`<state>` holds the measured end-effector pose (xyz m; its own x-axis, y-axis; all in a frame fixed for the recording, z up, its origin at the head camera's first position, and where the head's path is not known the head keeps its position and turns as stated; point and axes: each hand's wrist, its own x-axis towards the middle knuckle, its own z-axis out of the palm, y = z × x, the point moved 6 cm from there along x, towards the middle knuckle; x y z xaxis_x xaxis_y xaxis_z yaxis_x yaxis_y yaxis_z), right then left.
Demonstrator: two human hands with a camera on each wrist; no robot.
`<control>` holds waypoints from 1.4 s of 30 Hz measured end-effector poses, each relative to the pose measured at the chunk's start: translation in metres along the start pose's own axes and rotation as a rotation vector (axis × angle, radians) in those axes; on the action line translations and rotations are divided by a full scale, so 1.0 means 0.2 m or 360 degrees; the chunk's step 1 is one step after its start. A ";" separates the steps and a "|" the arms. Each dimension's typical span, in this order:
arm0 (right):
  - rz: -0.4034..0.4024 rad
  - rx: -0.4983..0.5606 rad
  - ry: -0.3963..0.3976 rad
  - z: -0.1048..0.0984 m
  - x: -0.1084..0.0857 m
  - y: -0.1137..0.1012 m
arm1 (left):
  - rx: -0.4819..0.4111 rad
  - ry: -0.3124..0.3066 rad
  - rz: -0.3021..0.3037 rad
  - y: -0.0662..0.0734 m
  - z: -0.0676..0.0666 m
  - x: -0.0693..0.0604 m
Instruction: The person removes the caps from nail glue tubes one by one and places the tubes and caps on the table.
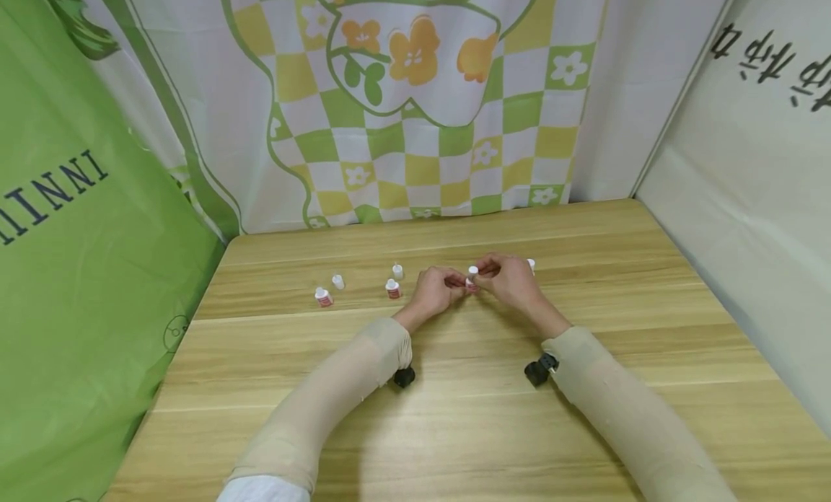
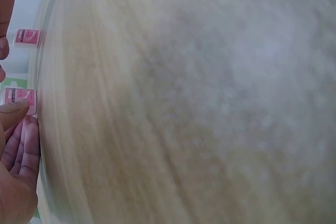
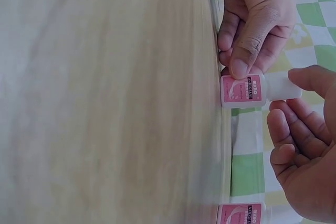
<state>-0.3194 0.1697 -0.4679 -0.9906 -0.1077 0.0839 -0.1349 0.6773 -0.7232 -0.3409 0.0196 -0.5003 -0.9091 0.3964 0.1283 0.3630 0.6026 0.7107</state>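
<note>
A small nail glue bottle [image 3: 242, 91] with a pink label stands upright on the wooden table. My left hand [image 1: 433, 289] pinches its lower body between thumb and fingers. From the other side, my right hand [image 1: 509, 278] pinches the white cap [image 3: 283, 85] on top, with the thumb against one side of it. In the left wrist view the left thumb covers part of the bottle label [image 2: 20, 96]. Beyond the right hand is another pink-labelled bottle [image 3: 241, 214], mostly hidden by that hand in the head view.
Left of the hands stand two similar bottles, one nearer [image 1: 393, 290] and one farther left [image 1: 324, 298]. Behind them are two loose white caps, one [image 1: 398, 271] near the middle and one [image 1: 338, 281] to the left. A patterned curtain [image 1: 402, 156] hangs along the table's back edge.
</note>
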 end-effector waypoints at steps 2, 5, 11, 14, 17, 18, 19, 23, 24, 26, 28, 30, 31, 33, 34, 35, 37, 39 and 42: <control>-0.0004 -0.0006 0.0009 0.00 0.00 0.00 | 0.0004 -0.0003 -0.0004 0.00 0.00 0.00; -0.0004 -0.0019 0.0019 0.00 0.00 0.00 | 0.0010 -0.0014 -0.0016 0.00 0.00 0.00; -0.0013 -0.0017 0.0023 0.00 0.00 0.00 | 0.0021 -0.0015 -0.0026 0.00 0.00 0.00; -0.0022 -0.0014 0.0029 -0.01 0.00 -0.01 | 0.0012 -0.0014 -0.0032 0.00 0.00 0.00; -0.0025 -0.0014 0.0030 -0.01 0.00 -0.01 | 0.0017 -0.0013 -0.0026 0.00 0.00 0.00; -0.0022 -0.0018 0.0031 -0.01 0.00 -0.01 | 0.0012 -0.0012 -0.0026 0.00 0.00 0.00; -0.0020 -0.0019 0.0030 -0.01 0.00 -0.01 | 0.0003 -0.0012 -0.0028 0.00 0.00 0.00; -0.0011 -0.0017 0.0027 0.00 0.00 -0.01 | -0.0031 -0.0005 -0.0031 0.00 -0.01 0.00; -0.0012 -0.0017 0.0027 0.00 0.00 -0.01 | -0.0034 -0.0006 -0.0031 0.00 -0.01 0.00; -0.0013 -0.0018 0.0022 0.00 0.00 -0.02 | -0.0030 -0.0007 -0.0024 0.00 -0.01 0.00; -0.0009 -0.0025 0.0017 0.00 0.00 -0.02 | -0.0019 -0.0011 -0.0017 0.00 0.00 0.00; 0.0001 -0.0030 0.0015 0.00 0.00 -0.01 | -0.0006 -0.0014 -0.0013 0.00 0.00 0.00; 0.0008 -0.0033 0.0010 0.00 0.00 -0.01 | 0.0000 -0.0014 -0.0011 0.00 0.00 0.00; 0.0018 -0.0038 0.0008 0.00 0.00 -0.01 | 0.0010 -0.0013 -0.0006 0.00 0.00 0.00; 0.0021 -0.0039 0.0008 0.00 0.00 -0.01 | 0.0016 -0.0012 -0.0003 0.00 0.00 0.00; 0.0022 -0.0041 0.0007 0.00 0.00 -0.01 | 0.0022 -0.0010 0.0000 0.00 0.00 0.00; 0.0020 -0.0043 -0.0001 0.00 0.00 -0.01 | 0.0033 -0.0008 0.0001 0.00 0.00 0.00; 0.0014 -0.0046 -0.0005 0.00 0.00 -0.01 | 0.0046 -0.0006 0.0002 0.00 0.00 0.00; 0.0015 -0.0046 -0.0024 0.00 0.00 -0.01 | 0.0054 -0.0008 0.0000 0.00 0.00 0.00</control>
<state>-0.3188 0.1681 -0.4657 -0.9915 -0.1119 0.0669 -0.1264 0.6993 -0.7036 -0.3413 0.0197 -0.4994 -0.9080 0.4000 0.1248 0.3700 0.6256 0.6869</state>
